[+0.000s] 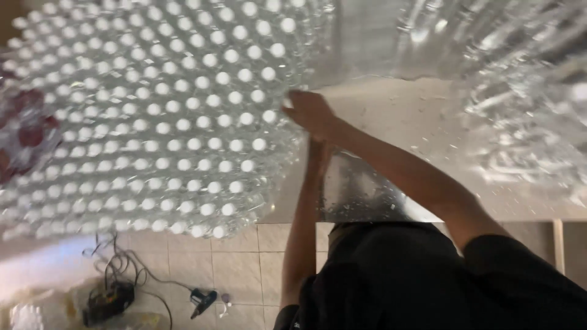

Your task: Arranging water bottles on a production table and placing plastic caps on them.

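The right hand (309, 113) reaches up and forward to the right edge of a big block of clear bottles with white caps (153, 116), packed tight in rows so that the caps face the camera. Its fingers press against the edge bottles near the block's upper right; the hand seems loosely curled there, but I cannot tell whether it grips anything. The left hand (319, 156) rises just beneath it, mostly hidden behind the right wrist, so its state is unclear too.

The block lies directly left of both hands, and the right hand is the nearer. More clear bottles (526, 104) are heaped at the upper right, blurred. Below, on the tiled floor (238, 263), lie a black cable tangle (116, 269) and a small blue tool (203, 299).
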